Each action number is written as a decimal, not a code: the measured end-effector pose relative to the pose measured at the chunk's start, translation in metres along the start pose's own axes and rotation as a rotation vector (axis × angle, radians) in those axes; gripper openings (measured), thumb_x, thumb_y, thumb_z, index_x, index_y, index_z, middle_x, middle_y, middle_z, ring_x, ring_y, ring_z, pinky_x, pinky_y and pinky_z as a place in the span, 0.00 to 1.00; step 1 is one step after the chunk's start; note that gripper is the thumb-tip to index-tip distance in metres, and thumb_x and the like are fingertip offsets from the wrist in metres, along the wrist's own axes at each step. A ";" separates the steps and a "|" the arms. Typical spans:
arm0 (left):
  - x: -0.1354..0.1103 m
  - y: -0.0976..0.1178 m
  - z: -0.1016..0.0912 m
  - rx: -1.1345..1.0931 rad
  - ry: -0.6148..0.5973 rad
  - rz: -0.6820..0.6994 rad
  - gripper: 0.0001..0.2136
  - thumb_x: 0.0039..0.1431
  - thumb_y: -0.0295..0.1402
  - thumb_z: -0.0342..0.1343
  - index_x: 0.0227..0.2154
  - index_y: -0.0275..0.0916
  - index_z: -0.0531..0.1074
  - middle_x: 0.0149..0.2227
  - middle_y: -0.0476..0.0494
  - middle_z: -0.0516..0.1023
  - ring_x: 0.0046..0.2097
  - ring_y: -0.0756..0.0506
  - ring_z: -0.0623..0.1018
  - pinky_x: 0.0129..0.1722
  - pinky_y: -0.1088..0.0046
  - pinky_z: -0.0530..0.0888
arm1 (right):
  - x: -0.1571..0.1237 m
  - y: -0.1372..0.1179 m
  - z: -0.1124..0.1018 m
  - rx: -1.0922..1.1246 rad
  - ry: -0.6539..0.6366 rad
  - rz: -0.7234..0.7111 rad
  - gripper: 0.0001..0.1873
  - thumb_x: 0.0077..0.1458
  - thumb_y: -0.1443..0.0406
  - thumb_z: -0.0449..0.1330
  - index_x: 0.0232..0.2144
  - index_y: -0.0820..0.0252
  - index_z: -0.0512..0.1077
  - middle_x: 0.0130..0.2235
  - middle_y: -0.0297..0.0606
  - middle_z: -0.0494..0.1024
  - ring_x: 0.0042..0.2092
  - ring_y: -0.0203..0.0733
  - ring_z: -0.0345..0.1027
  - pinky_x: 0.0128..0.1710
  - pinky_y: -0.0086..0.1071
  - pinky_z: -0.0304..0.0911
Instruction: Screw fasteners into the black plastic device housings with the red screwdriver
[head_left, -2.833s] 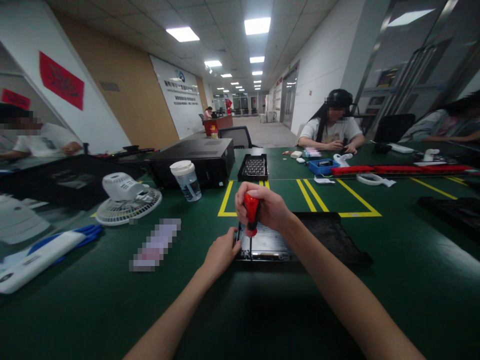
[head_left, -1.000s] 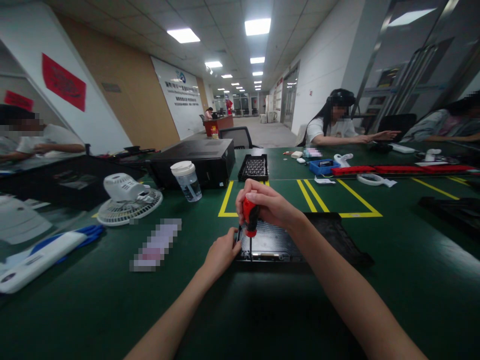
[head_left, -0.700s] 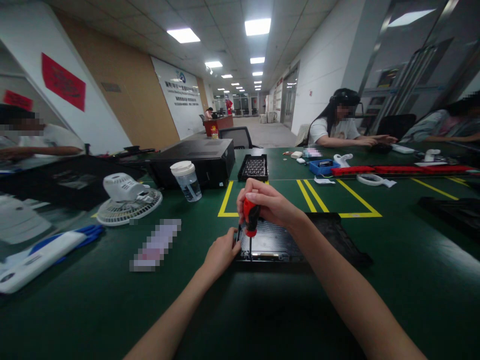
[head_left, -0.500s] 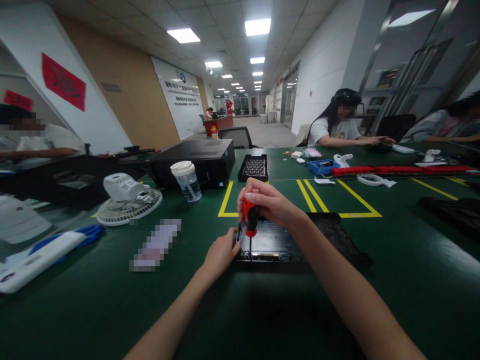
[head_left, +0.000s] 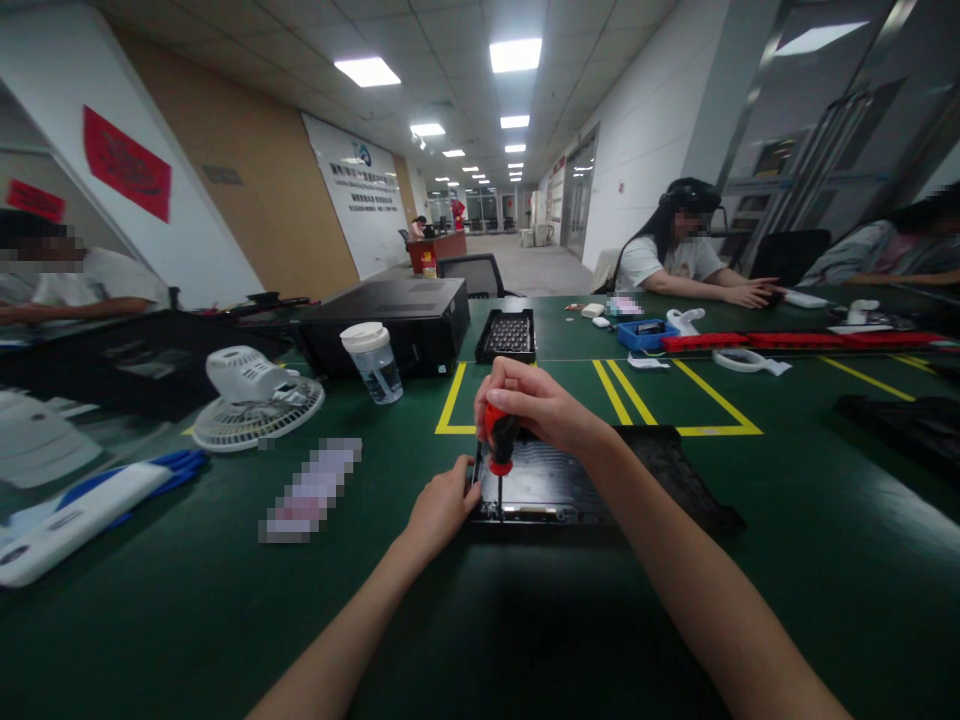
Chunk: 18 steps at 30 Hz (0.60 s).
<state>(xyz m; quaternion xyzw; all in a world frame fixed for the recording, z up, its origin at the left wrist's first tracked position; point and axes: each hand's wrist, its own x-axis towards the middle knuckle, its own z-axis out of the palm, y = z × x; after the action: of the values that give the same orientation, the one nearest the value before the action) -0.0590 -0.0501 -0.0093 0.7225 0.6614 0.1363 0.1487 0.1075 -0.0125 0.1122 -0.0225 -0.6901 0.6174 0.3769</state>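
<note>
My right hand (head_left: 536, 405) is wrapped round the red and black handle of a screwdriver (head_left: 499, 440), held upright with its tip down on the near left corner of a flat black device (head_left: 555, 490) lying on the green table. My left hand (head_left: 442, 505) rests at the device's left edge with its fingers curled against it, steadying it. The device sits on a dark tray or panel (head_left: 675, 470) that reaches out to the right.
A black tray of small parts (head_left: 508, 335) and a black computer case (head_left: 390, 320) stand behind. A clear jar (head_left: 373, 362), a white desk fan (head_left: 251, 395) and a white and blue object (head_left: 82, 510) lie left. People sit across the table and at the left.
My right hand has shifted its grip slightly on the screwdriver handle, as in turning; the tip stays in place. The person across drew an outstretched arm back in.
</note>
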 end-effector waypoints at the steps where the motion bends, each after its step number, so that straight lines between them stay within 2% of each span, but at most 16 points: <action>1: 0.000 0.000 0.000 -0.001 0.003 0.000 0.15 0.57 0.37 0.44 0.47 0.40 0.60 0.34 0.43 0.75 0.35 0.45 0.76 0.32 0.75 0.66 | 0.000 0.000 0.000 -0.008 0.002 -0.001 0.07 0.54 0.65 0.54 0.28 0.62 0.58 0.29 0.36 0.71 0.29 0.34 0.67 0.28 0.29 0.64; 18: 0.001 -0.004 0.003 -0.009 0.019 0.016 0.14 0.57 0.37 0.44 0.46 0.41 0.60 0.32 0.44 0.75 0.34 0.45 0.75 0.32 0.75 0.66 | -0.001 -0.007 0.002 -0.156 0.039 0.026 0.10 0.53 0.63 0.56 0.26 0.61 0.58 0.29 0.33 0.70 0.30 0.33 0.68 0.29 0.28 0.64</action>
<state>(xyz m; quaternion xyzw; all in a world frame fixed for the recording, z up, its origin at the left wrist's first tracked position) -0.0616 -0.0488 -0.0133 0.7256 0.6565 0.1472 0.1445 0.1097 -0.0162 0.1182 -0.0729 -0.7283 0.5661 0.3792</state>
